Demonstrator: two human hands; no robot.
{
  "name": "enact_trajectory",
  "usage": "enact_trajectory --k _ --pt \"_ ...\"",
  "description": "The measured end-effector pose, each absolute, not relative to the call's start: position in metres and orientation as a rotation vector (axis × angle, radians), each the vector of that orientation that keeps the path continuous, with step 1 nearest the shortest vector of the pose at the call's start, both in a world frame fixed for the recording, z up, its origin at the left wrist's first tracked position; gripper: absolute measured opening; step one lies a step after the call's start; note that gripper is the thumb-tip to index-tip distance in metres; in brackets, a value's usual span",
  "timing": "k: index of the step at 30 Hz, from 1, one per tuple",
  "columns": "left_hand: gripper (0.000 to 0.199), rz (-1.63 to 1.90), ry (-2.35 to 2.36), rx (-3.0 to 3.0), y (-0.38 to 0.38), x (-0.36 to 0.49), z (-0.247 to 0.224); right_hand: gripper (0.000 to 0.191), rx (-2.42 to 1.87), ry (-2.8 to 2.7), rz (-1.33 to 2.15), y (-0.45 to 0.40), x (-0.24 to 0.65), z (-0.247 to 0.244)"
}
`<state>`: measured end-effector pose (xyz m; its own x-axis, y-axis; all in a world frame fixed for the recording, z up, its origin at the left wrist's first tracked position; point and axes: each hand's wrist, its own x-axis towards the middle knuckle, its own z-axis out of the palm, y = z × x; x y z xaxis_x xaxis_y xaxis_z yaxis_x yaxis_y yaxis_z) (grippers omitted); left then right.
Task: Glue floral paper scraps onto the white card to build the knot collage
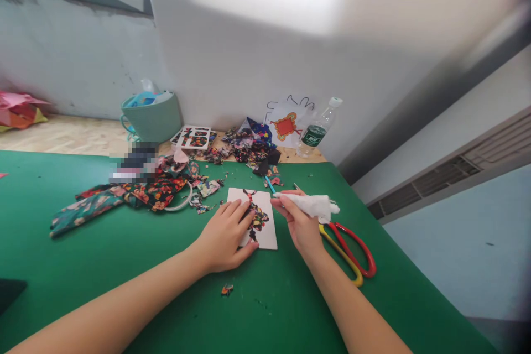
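Note:
My left hand [226,235] lies flat with its fingers spread on a white card [267,235], covering its left part. Patterned fabric pieces [260,217] are stuck or laid on the card in a dark floral figure, partly hidden by my fingers. Just right of the card, my right hand [299,227] is closed around a crumpled white squeeze tube [309,204], its narrow end pointing left toward the card. Large scissors [352,251] with one red and one yellow handle lie beyond my right wrist, their blades mostly hidden. A small fabric scrap [227,290] rests below the card.
Floral cloth [95,207] and a pale ring [182,202] lie at the left. Behind are a teal basket [153,119], a fabric-decorated card [194,137], a scrap pile [249,146], a drawing [286,124] and a bottle [317,133]. The green table's right edge [409,263] slopes away.

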<state>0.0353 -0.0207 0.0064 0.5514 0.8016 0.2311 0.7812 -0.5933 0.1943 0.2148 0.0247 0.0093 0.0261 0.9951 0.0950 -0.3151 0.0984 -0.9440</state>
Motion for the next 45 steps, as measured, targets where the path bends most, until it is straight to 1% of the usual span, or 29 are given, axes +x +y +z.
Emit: enact_trajectory --k 5,10,12,15,21,25,28,32,36,42,45 --pt "0.051 0.431 1.319 2.708 -0.033 0.039 0.012 0.015 -1.019 -1.117 1.208 0.027 0.213 0.003" --pt "0.062 0.412 1.271 2.698 -0.046 0.042 0.014 0.019 -1.052 -1.138 1.277 0.027 0.211 0.0" --pt "0.06 0.409 1.257 2.695 -0.048 0.043 0.015 0.022 -1.066 -1.144 1.289 0.028 0.211 0.001" --pt "0.057 0.406 1.275 2.669 -0.05 0.043 0.016 0.021 -1.074 -1.184 1.312 0.029 0.213 0.0" --pt "0.058 0.396 1.355 2.688 -0.052 0.042 0.012 0.022 -1.091 -1.296 1.354 0.029 0.218 -0.003" --pt "0.062 0.387 1.379 2.694 -0.051 0.041 0.009 0.022 -1.195 -1.449 1.234 0.026 0.216 0.002" --pt "0.064 0.377 1.296 2.707 -0.049 0.039 0.009 0.023 -1.241 -1.581 1.119 0.024 0.211 0.01" --pt "0.061 0.375 1.158 2.719 -0.047 0.038 0.011 0.019 -1.241 -1.706 1.129 0.024 0.206 0.013" --pt "0.059 0.399 1.143 2.704 -0.047 0.039 0.013 0.018 -1.263 -1.681 1.086 0.027 0.204 0.008" --pt "0.063 0.405 1.16 2.694 -0.047 0.041 0.011 0.017 -1.271 -1.677 1.055 0.029 0.196 0.003" --pt "0.062 0.389 1.279 2.692 -0.048 0.042 0.011 0.019 -1.288 -1.661 1.022 0.028 0.197 0.003"
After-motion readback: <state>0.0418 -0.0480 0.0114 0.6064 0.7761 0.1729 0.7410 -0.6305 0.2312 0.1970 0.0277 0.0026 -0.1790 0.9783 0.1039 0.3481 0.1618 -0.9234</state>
